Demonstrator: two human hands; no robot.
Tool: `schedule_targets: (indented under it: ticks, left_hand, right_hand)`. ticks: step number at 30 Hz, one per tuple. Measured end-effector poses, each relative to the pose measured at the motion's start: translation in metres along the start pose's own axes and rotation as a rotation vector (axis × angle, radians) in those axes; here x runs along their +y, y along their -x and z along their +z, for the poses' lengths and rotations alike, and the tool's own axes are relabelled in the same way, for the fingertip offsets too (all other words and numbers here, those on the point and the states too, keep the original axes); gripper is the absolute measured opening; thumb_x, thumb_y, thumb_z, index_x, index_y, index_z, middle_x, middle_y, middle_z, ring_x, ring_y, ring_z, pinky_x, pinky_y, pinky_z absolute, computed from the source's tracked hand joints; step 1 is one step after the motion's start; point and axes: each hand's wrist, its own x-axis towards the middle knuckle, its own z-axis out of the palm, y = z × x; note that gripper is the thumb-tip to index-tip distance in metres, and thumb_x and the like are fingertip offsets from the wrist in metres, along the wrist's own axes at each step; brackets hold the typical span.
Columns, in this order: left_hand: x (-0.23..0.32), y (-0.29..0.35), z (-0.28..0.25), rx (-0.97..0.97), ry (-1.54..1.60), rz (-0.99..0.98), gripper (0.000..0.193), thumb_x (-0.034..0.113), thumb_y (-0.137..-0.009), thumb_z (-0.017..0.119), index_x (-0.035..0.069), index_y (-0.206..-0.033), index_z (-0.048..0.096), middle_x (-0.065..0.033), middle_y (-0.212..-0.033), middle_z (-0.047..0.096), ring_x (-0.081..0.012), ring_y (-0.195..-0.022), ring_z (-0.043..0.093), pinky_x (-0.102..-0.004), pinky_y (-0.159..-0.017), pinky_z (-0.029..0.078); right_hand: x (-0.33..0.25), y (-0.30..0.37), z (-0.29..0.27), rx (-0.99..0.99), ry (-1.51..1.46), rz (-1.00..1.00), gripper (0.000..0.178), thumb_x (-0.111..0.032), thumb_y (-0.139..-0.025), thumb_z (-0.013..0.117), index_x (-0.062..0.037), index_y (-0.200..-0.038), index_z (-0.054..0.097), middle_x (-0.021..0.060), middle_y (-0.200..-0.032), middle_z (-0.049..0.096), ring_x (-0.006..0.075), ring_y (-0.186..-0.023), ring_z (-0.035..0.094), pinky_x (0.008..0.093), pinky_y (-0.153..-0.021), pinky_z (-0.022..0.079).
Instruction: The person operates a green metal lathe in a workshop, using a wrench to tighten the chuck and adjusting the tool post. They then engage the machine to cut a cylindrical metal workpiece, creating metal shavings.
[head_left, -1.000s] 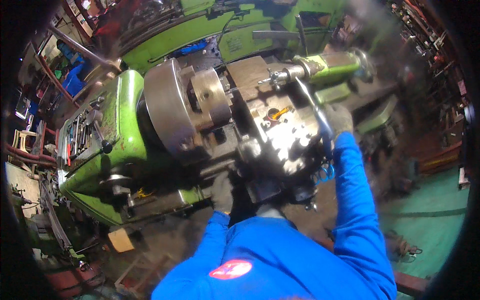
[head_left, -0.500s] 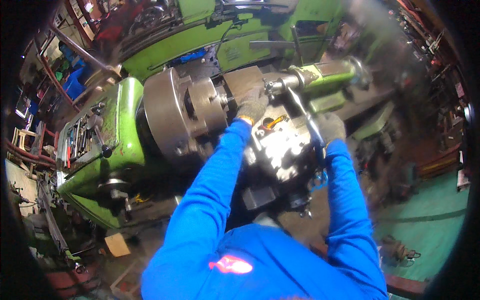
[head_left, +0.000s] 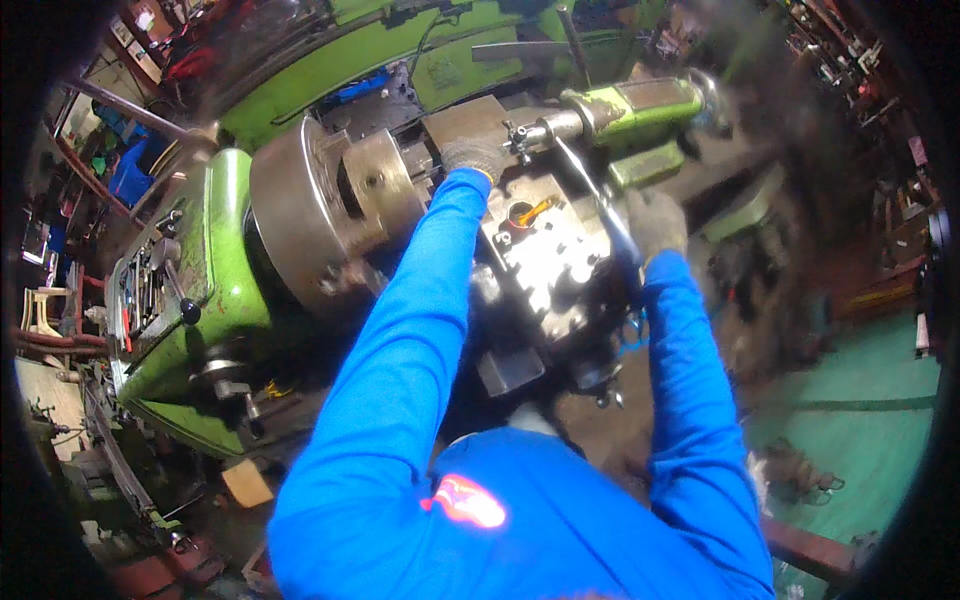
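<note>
My gloved left hand [head_left: 472,158] reaches between the lathe chuck [head_left: 290,215] and the drill chuck [head_left: 518,145] on the tailstock. Its fingers point away and are mostly hidden, so their grip does not show. A smaller stepped metal cylinder [head_left: 385,190] sits in front of the big chuck jaws, just left of that hand. On the right, my gloved right hand [head_left: 655,222] is closed at the lower end of a long shiny metal bar [head_left: 597,192]. The bar's upper end meets the tailstock quill [head_left: 565,125].
The green tailstock [head_left: 650,105] stands at the far right. Below my hands lies the brightly lit carriage [head_left: 555,270] with an orange-handled tool [head_left: 535,212]. Several small tools rest on the green headstock [head_left: 230,240], beside a knobbed lever [head_left: 188,310].
The view has shifted, so the machine sits further left and higher. My left hand has moved a little toward the chuck side; my right hand remains at the bar.
</note>
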Motion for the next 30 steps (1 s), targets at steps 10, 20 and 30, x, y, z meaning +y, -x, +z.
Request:
schedule_targets:
  ticks: [10, 20, 30]
  left_hand:
    - [-0.005, -0.021, 0.021, 0.103, 0.001, -0.031, 0.050, 0.040, -0.091, 0.062, 0.016, -0.135, 0.061, -0.0148, -0.142, 0.057, -0.0354, -0.132, 0.053, -0.0520, -0.106, 0.043]
    - [0.031, 0.048, -0.039, 0.402, 0.171, 0.060, 0.032, 0.031, -0.081, 0.066, 0.004, -0.095, 0.076, -0.0227, -0.109, 0.070, -0.0381, -0.104, 0.068, -0.0516, -0.087, 0.053]
    - [-0.085, 0.172, -0.104, 0.969, -0.434, 0.256, 0.025, 0.026, -0.083, 0.058, 0.007, -0.098, 0.065, -0.0219, -0.110, 0.060, -0.0382, -0.106, 0.057, -0.0518, -0.089, 0.047]
  right_hand:
    - [-0.006, 0.002, -0.004, -0.025, -0.019, 0.050, 0.048, -0.046, -0.092, 0.057, -0.0029, -0.105, 0.073, 0.0256, -0.116, 0.066, 0.0431, -0.112, 0.060, 0.0484, -0.099, 0.046]
    - [0.029, -0.024, 0.026, 0.081, 0.603, -0.557, 0.026, -0.027, -0.097, 0.055, -0.0098, -0.090, 0.073, 0.0165, -0.091, 0.071, 0.0345, -0.092, 0.069, 0.0490, -0.080, 0.054]
    - [0.055, -0.037, 0.037, 0.021, 0.256, -0.444, 0.032, -0.028, -0.093, 0.056, -0.0074, -0.116, 0.068, 0.0199, -0.111, 0.069, 0.0392, -0.103, 0.065, 0.0480, -0.089, 0.052]
